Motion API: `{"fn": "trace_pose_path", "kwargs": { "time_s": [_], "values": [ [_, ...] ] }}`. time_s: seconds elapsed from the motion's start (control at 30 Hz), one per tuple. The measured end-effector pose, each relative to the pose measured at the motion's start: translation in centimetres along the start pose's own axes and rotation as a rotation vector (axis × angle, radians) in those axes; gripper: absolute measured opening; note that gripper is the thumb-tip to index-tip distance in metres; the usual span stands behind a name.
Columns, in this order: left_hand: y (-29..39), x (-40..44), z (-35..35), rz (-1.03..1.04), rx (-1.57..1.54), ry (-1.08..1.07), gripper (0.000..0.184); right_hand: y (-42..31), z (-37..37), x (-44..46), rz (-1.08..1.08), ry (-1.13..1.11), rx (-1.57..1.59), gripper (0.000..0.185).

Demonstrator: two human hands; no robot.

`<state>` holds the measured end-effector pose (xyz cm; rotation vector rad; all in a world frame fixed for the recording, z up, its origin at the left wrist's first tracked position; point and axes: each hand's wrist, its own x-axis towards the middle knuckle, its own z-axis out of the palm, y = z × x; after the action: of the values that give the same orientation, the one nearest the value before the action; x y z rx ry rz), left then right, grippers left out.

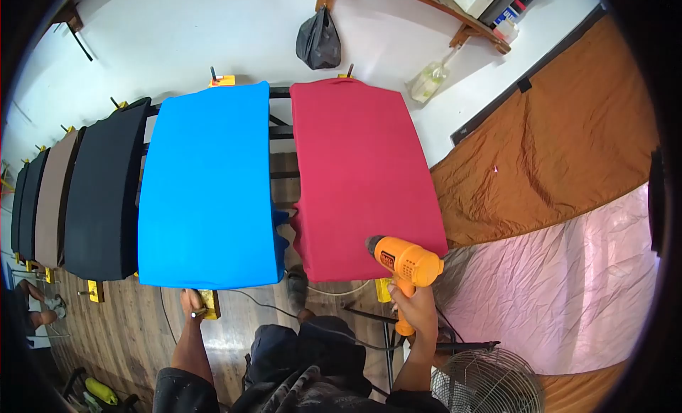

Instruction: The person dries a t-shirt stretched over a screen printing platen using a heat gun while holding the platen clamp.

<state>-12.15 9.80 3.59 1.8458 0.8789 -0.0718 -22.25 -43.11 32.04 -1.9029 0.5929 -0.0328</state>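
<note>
An orange heat gun or dryer (406, 260) is in my right hand (418, 308), its dark nozzle pointing left over the lower right of a board covered in red fabric (362, 178). My left hand (190, 301) is closed at the lower edge of the board covered in blue fabric (206, 186), beside a yellow block (209, 304). What its fingers hold, if anything, is too small to make out. Blue and red cloth edges bunch up in the gap between the two boards.
Boards in black (106, 193) and brown fabric (57, 200) line up at the left. A wire fan (486, 384) stands at lower right, below orange (568, 129) and pink sheets (547, 292). Cables cross the floor. Another person's arm (39, 306) shows at far left.
</note>
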Motion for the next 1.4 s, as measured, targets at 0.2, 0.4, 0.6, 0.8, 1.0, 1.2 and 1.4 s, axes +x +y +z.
{"fn": "trace_pose_path", "kwargs": {
  "time_s": [0.2, 0.4, 0.6, 0.8, 1.0, 1.2, 1.4],
  "values": [
    [1.7, -1.5, -0.1, -0.010, 0.011, -0.031, 0.065, -2.6, -0.4, 0.4, 0.072, -0.034, 0.045, 0.024],
    [1.7, -1.6, -0.4, 0.045, -0.108, -0.128, 0.057, -2.1, -0.5, 1.7, -0.071, -0.055, -0.047, 0.024],
    [1.7, -2.0, -0.4, 0.076, -0.113, -0.084, 0.061, -3.3, 0.2, 2.9, -0.004, -0.069, -0.044, 0.022],
    [-0.2, -0.8, -0.6, 0.153, 0.051, -0.040, 0.065, -2.2, 0.4, 4.5, -0.030, -0.090, -0.031, 0.024],
    [1.0, -1.7, 0.2, 0.101, -0.048, 0.015, 0.062, -4.5, 0.8, 5.7, -0.066, -0.094, -0.155, 0.024],
    [-1.5, -0.3, -0.7, 0.027, 0.002, -0.063, 0.056, -3.9, 0.9, 6.9, -0.048, -0.120, -0.144, 0.024],
    [1.4, -2.2, 0.1, 0.093, 0.034, 0.062, 0.068, -5.0, 1.2, 7.7, -0.016, -0.131, -0.146, 0.023]
  ]
}}
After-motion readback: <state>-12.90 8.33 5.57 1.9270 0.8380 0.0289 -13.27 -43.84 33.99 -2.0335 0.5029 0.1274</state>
